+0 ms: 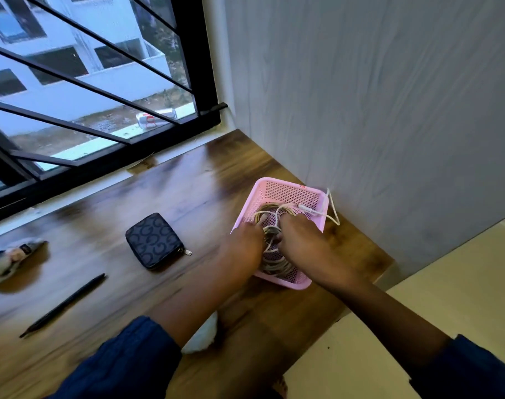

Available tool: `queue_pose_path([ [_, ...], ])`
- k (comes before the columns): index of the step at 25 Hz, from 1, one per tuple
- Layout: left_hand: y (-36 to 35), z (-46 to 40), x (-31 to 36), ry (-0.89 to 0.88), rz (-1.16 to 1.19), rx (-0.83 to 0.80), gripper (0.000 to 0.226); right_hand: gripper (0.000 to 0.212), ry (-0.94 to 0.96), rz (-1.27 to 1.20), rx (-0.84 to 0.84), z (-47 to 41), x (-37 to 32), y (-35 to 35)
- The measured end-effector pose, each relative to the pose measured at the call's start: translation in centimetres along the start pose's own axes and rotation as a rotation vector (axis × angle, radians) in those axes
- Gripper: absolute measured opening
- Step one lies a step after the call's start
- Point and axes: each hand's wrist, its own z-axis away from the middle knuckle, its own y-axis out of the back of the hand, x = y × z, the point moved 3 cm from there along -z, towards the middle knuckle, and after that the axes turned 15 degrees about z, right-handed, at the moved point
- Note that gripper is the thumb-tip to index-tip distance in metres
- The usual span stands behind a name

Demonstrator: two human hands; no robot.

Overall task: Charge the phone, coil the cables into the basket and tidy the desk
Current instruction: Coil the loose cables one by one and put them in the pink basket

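Pink basket (285, 194) right of centre on wooden desk (187, 191), close to grey wall. Pale cables (274, 264) coiled inside — one strand (333, 210) looped over far right rim. Left hand (244, 246) and right hand (301, 240) both down in basket on coil; fingers buried among cables, grip cannot be told. Dark patterned pouch (154, 240) centre frame, black pen (62, 305) lower left, blurred bundle (12, 259) at left edge.

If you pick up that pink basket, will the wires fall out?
Probably not all of them. The wires look floppy, so they would sag and shift about. One end already hangs over the rim of the pink basket, so it could slide out. The basket looks like thin, holey plastic, so it is probably light.
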Motion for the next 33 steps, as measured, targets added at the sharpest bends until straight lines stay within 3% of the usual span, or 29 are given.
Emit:
queue_pose_path([
  [8,-1.1,0.2,0.8,-0.064,-0.419,-0.09,0.033,0.033,0.081,0.291,0.075,0.6,-0.5,-1.4],
  [11,-1.1,-0.5,1.3,-0.097,-0.497,-0.112,0.034,0.033,0.146,0.29,0.08,0.2,0.3,-1.5],
  [14,-0.4,-1.1,1.6,-0.114,-0.486,-0.104,0.029,0.039,0.122,0.07,0.214,0.7,2.6,-0.9],
  [17,0.1,-1.4,1.7,-0.112,-0.447,-0.107,0.028,0.037,-0.037,-0.21,0.34,1.6,6.5,-0.7],
  [23,0.2,-0.6,1.6,-0.114,-0.341,-0.075,0.032,0.042,-0.2,-0.27,0.12,-0.6,10.7,-3.1],
  [26,0.2,0.2,1.1,-0.131,-0.277,-0.04,0.039,0.027,-0.237,-0.308,0.222,-1.1,10.9,-3.0],
  [29,-0.1,0.8,0.8,-0.152,-0.235,-0.016,0.057,0.025,-0.254,-0.356,0.352,-0.6,10.7,-1.9],
  [33,-0.3,1.2,1.0,-0.127,-0.182,-0.04,0.061,0.024,-0.131,-0.408,0.556,0.9,9.8,0.0],
])
